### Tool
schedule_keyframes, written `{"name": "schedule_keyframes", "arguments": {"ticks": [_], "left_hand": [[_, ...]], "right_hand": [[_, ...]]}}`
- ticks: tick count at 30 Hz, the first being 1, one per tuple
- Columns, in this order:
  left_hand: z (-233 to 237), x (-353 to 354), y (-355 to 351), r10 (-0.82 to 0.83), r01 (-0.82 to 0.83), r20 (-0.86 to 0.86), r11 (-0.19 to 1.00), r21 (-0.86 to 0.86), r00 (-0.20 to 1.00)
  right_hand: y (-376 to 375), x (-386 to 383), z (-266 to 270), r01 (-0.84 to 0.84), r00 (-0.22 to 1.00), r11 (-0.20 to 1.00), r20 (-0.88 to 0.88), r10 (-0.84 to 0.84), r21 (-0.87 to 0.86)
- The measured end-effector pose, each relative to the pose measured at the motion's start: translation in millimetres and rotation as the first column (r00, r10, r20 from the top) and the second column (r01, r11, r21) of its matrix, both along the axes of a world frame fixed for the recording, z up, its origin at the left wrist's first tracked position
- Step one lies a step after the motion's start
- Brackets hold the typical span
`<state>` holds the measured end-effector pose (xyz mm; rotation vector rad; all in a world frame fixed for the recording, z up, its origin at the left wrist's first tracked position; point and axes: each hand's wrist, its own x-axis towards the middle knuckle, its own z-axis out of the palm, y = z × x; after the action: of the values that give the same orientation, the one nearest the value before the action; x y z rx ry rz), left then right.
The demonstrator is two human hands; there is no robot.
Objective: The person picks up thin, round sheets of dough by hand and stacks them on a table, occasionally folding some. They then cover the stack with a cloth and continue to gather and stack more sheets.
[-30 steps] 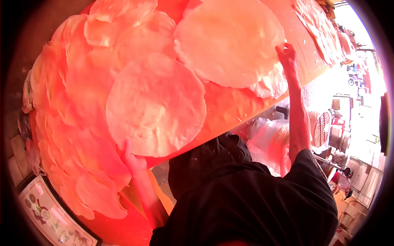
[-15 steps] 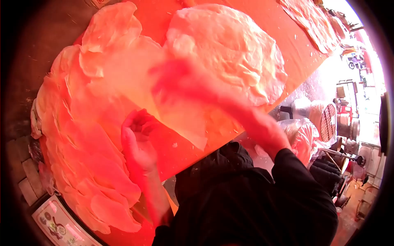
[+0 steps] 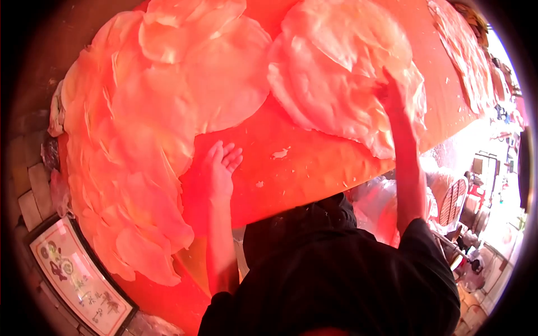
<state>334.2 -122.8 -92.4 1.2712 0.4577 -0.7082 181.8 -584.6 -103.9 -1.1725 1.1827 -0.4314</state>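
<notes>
Left hand (image 3: 221,165): open, fingers spread, palm down, forearm pointing to 12 o'clock. Right hand (image 3: 390,89): arm stretched toward 1 o'clock, grip unclear.

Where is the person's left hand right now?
In the head view, the left hand lies open on the bare orange surface, left of centre, right beside the edge of the big spread of thin round pale sheets.
</notes>
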Motion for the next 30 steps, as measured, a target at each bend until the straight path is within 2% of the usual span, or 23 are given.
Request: {"name": "schedule_keyframes", "arguments": {"ticks": [1, 2, 3, 5, 9, 10, 11, 13, 15, 16, 18, 20, 21, 22, 23, 24, 26, 28, 29, 30], "left_hand": [[-13.7, 7.0, 0.8, 0.043, -0.043, -0.008, 0.997, -0.071, 0.999], [-35.8, 15.1, 3.9, 0.086, -0.087, -0.015, 0.986, -0.141, 0.996], [-47.8, 19.7, 7.7, 0.125, -0.128, -0.024, 0.969, -0.210, 0.992], [-51.3, 25.0, 7.2, 0.178, -0.196, -0.096, 0.951, -0.238, 0.979], [-30.3, 10.0, 1.6, 0.209, -0.241, -0.139, 0.931, -0.275, 0.968], [-24.0, 11.9, 8.0, 0.242, -0.371, -0.364, 0.862, -0.345, 0.900], [-18.3, 16.0, 16.9, 0.235, -0.507, -0.572, 0.775, -0.378, 0.786], [-20.0, 10.1, 22.9, 0.218, -0.511, -0.588, 0.763, -0.395, 0.779], [-34.6, -13.3, 20.5, 0.190, -0.248, -0.203, 0.915, -0.320, 0.961], [-38.6, -17.2, 23.0, 0.180, -0.244, -0.210, 0.910, -0.336, 0.961], [-42.2, -20.1, 26.8, 0.155, -0.228, -0.218, 0.900, -0.371, 0.964], [-37.8, -19.8, 24.2, 0.196, -0.276, -0.249, 0.896, -0.349, 0.949], [-35.8, -22.0, 24.7, 0.215, -0.301, -0.271, 0.894, -0.331, 0.938], [-36.1, -23.2, 28.4, 0.185, -0.287, -0.278, 0.874, -0.391, 0.943], [-38.2, -20.1, 31.5, 0.154, -0.270, -0.277, 0.848, -0.455, 0.949], [-39.6, -17.7, 33.1, 0.125, -0.255, -0.273, 0.817, -0.517, 0.954], [-28.1, -14.8, 27.4, 0.107, -0.289, -0.322, 0.748, -0.598, 0.941], [-15.9, -9.9, 14.6, 0.098, -0.333, -0.375, 0.695, -0.638, 0.922], [-11.4, -8.1, 7.5, 0.100, -0.360, -0.407, 0.685, -0.634, 0.908], [-25.6, -9.2, 7.1, 0.068, -0.305, -0.317, 0.520, -0.798, 0.946]], "right_hand": [[22.1, 3.6, -17.9, -0.041, 0.999, 0.967, 0.041, 0.032, 0.250], [81.7, 20.4, -7.1, -0.044, 0.991, 0.992, 0.133, 0.029, 0.114], [117.5, 34.5, -17.2, -0.114, 0.968, 0.981, 0.239, 0.074, 0.159], [183.6, 70.2, -4.3, -0.411, 0.895, 0.882, 0.285, 0.342, 0.230], [245.0, 137.5, -16.4, -0.236, 0.952, 0.866, 0.283, 0.115, 0.441], [251.1, 146.4, -18.1, -0.193, 0.960, 0.850, 0.274, 0.061, 0.490], [253.5, 151.5, -18.2, -0.207, 0.964, 0.831, 0.251, 0.084, 0.517], [253.9, 160.5, -15.5, -0.230, 0.969, 0.794, 0.208, 0.133, 0.562], [255.3, 162.9, -14.9, -0.236, 0.972, 0.753, 0.157, 0.176, 0.614], [257.6, 165.1, -15.2, -0.239, 0.971, 0.730, 0.137, 0.197, 0.640], [271.3, 176.2, -24.1, -0.347, 0.938, 0.867, 0.136, 0.319, 0.358], [289.7, 192.8, -3.1, -0.382, 0.918, 0.923, 0.140, 0.372, 0.051], [303.6, 197.6, 42.3, -0.356, 0.918, 0.930, 0.153, 0.366, -0.090], [306.0, 200.4, 67.9, -0.349, 0.894, 0.926, 0.243, 0.376, -0.146], [308.3, 203.1, 93.6, -0.340, 0.859, 0.919, 0.333, 0.390, -0.199], [306.9, 206.5, 108.1, -0.366, 0.772, 0.914, 0.492, 0.403, -0.175], [300.7, 190.7, 156.6, -0.392, 0.723, 0.889, 0.518, 0.457, -0.236], [282.4, 164.6, 183.2, -0.450, 0.805, 0.873, 0.338, 0.487, -0.186], [272.1, 146.8, 184.3, -0.420, 0.833, 0.893, 0.322, 0.450, -0.163], [260.8, 126.9, 180.8, -0.392, 0.857, 0.910, 0.304, 0.416, -0.138]]}}
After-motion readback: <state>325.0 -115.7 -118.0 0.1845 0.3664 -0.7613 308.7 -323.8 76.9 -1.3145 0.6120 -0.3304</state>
